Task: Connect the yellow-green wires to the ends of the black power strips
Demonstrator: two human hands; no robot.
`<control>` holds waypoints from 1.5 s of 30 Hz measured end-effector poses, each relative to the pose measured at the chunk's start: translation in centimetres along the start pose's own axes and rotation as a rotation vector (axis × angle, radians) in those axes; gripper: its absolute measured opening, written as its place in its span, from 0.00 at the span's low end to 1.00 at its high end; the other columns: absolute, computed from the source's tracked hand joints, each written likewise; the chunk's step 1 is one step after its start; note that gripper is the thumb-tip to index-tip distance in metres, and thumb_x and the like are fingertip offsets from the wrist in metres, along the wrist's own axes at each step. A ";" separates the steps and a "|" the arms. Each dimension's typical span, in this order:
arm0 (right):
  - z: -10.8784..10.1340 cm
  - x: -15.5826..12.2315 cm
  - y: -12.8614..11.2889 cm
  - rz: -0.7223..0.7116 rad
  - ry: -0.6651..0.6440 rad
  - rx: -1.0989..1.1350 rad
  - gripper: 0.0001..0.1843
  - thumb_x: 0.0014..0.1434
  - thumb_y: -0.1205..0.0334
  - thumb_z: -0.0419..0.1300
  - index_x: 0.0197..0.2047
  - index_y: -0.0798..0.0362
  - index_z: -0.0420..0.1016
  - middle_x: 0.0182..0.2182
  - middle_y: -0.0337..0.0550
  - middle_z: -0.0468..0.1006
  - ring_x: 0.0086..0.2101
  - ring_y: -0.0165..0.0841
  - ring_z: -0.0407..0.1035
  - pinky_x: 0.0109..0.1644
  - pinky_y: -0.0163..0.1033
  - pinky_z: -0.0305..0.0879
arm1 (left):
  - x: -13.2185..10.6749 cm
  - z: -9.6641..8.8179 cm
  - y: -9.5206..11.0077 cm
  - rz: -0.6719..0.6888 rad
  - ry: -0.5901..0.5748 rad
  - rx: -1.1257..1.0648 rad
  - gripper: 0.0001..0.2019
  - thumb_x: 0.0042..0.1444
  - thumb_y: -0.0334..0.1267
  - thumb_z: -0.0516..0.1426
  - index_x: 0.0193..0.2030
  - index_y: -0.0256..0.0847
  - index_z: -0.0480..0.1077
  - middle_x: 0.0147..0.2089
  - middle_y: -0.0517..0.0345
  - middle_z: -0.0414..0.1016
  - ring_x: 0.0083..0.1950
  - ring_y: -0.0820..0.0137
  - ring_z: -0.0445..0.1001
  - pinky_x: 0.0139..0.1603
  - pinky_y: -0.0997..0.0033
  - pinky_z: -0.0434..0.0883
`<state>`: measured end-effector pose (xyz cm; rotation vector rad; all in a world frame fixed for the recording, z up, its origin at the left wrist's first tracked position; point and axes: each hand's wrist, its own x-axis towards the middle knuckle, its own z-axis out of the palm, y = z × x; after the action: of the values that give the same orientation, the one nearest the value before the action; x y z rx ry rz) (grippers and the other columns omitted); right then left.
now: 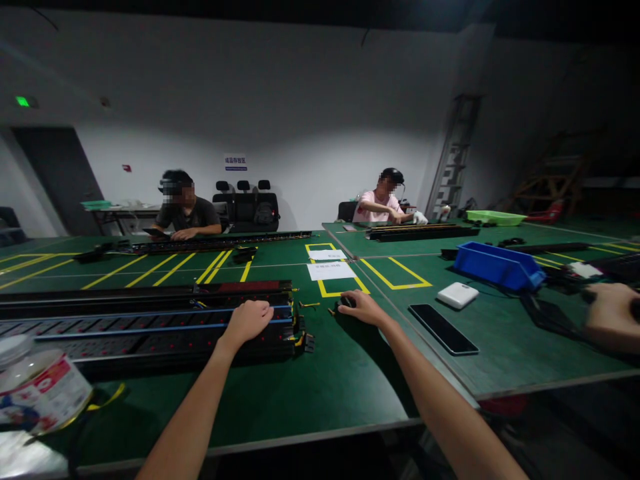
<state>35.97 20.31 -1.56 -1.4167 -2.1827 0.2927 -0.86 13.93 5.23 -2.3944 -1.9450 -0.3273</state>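
My left hand (251,320) rests on a long black rail assembly (175,341) with blue strips and rows of small red dots. Its fingers are curled together, and whatever lies under them is hidden. To the right, my right hand (364,307) closes its fingers around a small dark part (346,303) low over the green table. The part's exact kind is too dark to make out. Between the hands lies a short yellow wire (310,305). Black connectors (309,343) on yellow leads stick out from the near end of the assembly.
A clear jar (47,390) with a printed label stands at the left front. White paper sheets (330,271) lie ahead on the table (310,407). To the right are a phone (444,329), a white box (457,295), a blue bin (497,267) and another person's hand (614,317). Two people sit opposite.
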 end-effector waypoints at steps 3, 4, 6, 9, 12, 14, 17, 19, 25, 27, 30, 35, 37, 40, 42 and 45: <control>-0.1 0.0 -0.2 -0.002 -0.004 -0.016 0.25 0.61 0.47 0.63 0.54 0.54 0.79 0.46 0.52 0.81 0.44 0.43 0.73 0.48 0.42 0.66 | 0.0 0.0 -0.1 0.008 0.000 0.003 0.20 0.68 0.45 0.46 0.30 0.43 0.73 0.35 0.51 0.80 0.40 0.61 0.79 0.39 0.70 0.66; -0.2 0.0 -0.3 0.001 -0.004 -0.019 0.24 0.60 0.47 0.63 0.54 0.54 0.79 0.46 0.52 0.81 0.45 0.43 0.73 0.48 0.42 0.65 | 0.0 0.0 -0.1 0.012 0.001 0.005 0.20 0.68 0.45 0.46 0.30 0.43 0.73 0.35 0.51 0.80 0.40 0.61 0.79 0.39 0.70 0.66; -0.2 -0.1 -0.5 0.008 0.002 -0.029 0.24 0.60 0.48 0.64 0.54 0.52 0.80 0.47 0.51 0.81 0.45 0.43 0.73 0.49 0.41 0.65 | 0.0 0.1 -0.2 0.017 0.006 0.009 0.20 0.68 0.45 0.46 0.30 0.44 0.73 0.35 0.51 0.80 0.40 0.60 0.80 0.39 0.70 0.66; -0.3 -0.1 -0.9 0.016 0.009 -0.048 0.22 0.59 0.50 0.65 0.52 0.52 0.81 0.46 0.52 0.81 0.45 0.43 0.73 0.48 0.41 0.65 | 0.0 0.1 -0.2 0.018 0.007 0.010 0.21 0.68 0.46 0.46 0.30 0.44 0.73 0.35 0.51 0.81 0.41 0.59 0.80 0.39 0.69 0.67; -0.4 -0.2 -1.3 0.013 0.006 -0.074 0.20 0.58 0.51 0.65 0.50 0.53 0.82 0.45 0.52 0.81 0.44 0.43 0.73 0.47 0.40 0.65 | 0.1 0.2 -0.3 0.014 0.006 0.008 0.21 0.68 0.46 0.45 0.30 0.44 0.73 0.35 0.50 0.81 0.41 0.59 0.80 0.39 0.69 0.67; -0.4 -0.2 -1.4 0.018 0.007 -0.093 0.20 0.58 0.51 0.65 0.50 0.52 0.81 0.45 0.52 0.80 0.44 0.43 0.73 0.46 0.40 0.65 | 0.1 0.2 -0.2 0.013 0.005 0.007 0.20 0.68 0.46 0.45 0.30 0.44 0.72 0.35 0.51 0.80 0.40 0.60 0.80 0.38 0.70 0.66; -0.3 -0.2 -1.4 0.019 0.014 -0.101 0.19 0.58 0.52 0.65 0.50 0.52 0.81 0.45 0.52 0.80 0.44 0.43 0.73 0.47 0.39 0.65 | 0.1 0.1 -0.2 0.014 0.004 0.003 0.20 0.68 0.45 0.45 0.29 0.43 0.72 0.34 0.51 0.80 0.39 0.61 0.79 0.37 0.71 0.65; -0.2 -0.2 -1.4 0.013 0.018 -0.093 0.18 0.57 0.52 0.65 0.48 0.53 0.82 0.45 0.52 0.81 0.44 0.43 0.73 0.47 0.40 0.65 | 0.1 0.1 -0.2 0.015 0.007 -0.001 0.21 0.68 0.45 0.45 0.29 0.43 0.71 0.34 0.51 0.80 0.38 0.62 0.79 0.37 0.71 0.65; -0.4 -0.2 -1.6 -0.007 0.013 -0.071 0.16 0.58 0.54 0.65 0.46 0.54 0.83 0.43 0.52 0.82 0.44 0.44 0.74 0.46 0.40 0.65 | 0.1 0.2 -0.2 0.018 0.012 0.006 0.20 0.68 0.45 0.45 0.28 0.43 0.70 0.33 0.52 0.79 0.38 0.61 0.79 0.35 0.71 0.64; -0.5 -0.2 -1.7 -0.009 0.006 -0.063 0.17 0.58 0.54 0.64 0.46 0.54 0.83 0.43 0.51 0.82 0.45 0.43 0.74 0.47 0.39 0.65 | 0.1 0.1 -0.2 0.021 0.011 0.011 0.21 0.68 0.46 0.45 0.29 0.43 0.70 0.33 0.52 0.79 0.38 0.61 0.79 0.35 0.71 0.64; -0.7 -0.3 -1.8 -0.011 0.003 -0.057 0.18 0.59 0.54 0.63 0.47 0.56 0.83 0.43 0.52 0.82 0.45 0.43 0.74 0.47 0.39 0.65 | 0.0 0.1 -0.2 0.022 0.006 0.014 0.20 0.68 0.45 0.45 0.29 0.43 0.71 0.33 0.51 0.79 0.38 0.61 0.79 0.36 0.70 0.64; -0.6 -0.3 -2.0 0.011 0.013 -0.056 0.18 0.58 0.54 0.64 0.46 0.55 0.84 0.41 0.51 0.83 0.44 0.42 0.74 0.47 0.38 0.65 | 0.1 0.1 -0.1 0.014 0.003 0.002 0.20 0.67 0.45 0.45 0.29 0.43 0.72 0.34 0.51 0.80 0.38 0.61 0.79 0.37 0.70 0.65; -0.5 -0.3 -2.1 0.019 0.026 -0.074 0.17 0.57 0.54 0.64 0.46 0.54 0.84 0.40 0.50 0.83 0.43 0.41 0.75 0.46 0.38 0.65 | 0.1 0.1 -0.1 0.012 0.002 -0.001 0.20 0.68 0.44 0.46 0.30 0.43 0.72 0.34 0.50 0.80 0.39 0.61 0.79 0.39 0.70 0.65; -0.3 -0.2 -2.2 0.025 0.035 -0.117 0.17 0.58 0.55 0.63 0.46 0.54 0.84 0.42 0.50 0.82 0.43 0.40 0.74 0.45 0.36 0.65 | 0.1 0.1 -0.1 0.010 0.003 0.003 0.20 0.68 0.44 0.46 0.30 0.43 0.72 0.34 0.51 0.80 0.39 0.61 0.79 0.39 0.70 0.66; -0.1 -0.1 -2.4 0.032 0.029 -0.145 0.17 0.58 0.55 0.62 0.46 0.54 0.84 0.42 0.50 0.81 0.42 0.39 0.74 0.45 0.36 0.64 | 0.1 0.1 -0.1 0.012 0.004 0.007 0.20 0.68 0.45 0.46 0.29 0.43 0.72 0.33 0.52 0.80 0.39 0.61 0.79 0.38 0.70 0.65; 0.1 0.0 -2.4 0.048 0.029 -0.175 0.18 0.57 0.55 0.62 0.46 0.54 0.84 0.42 0.51 0.80 0.41 0.38 0.73 0.45 0.36 0.64 | 0.0 0.0 -0.1 0.014 0.006 0.007 0.20 0.68 0.44 0.46 0.29 0.43 0.71 0.33 0.52 0.80 0.38 0.61 0.79 0.37 0.70 0.65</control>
<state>34.05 19.23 -0.57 -1.5581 -2.1974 0.0990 -0.92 13.94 5.26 -2.3987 -1.9231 -0.3264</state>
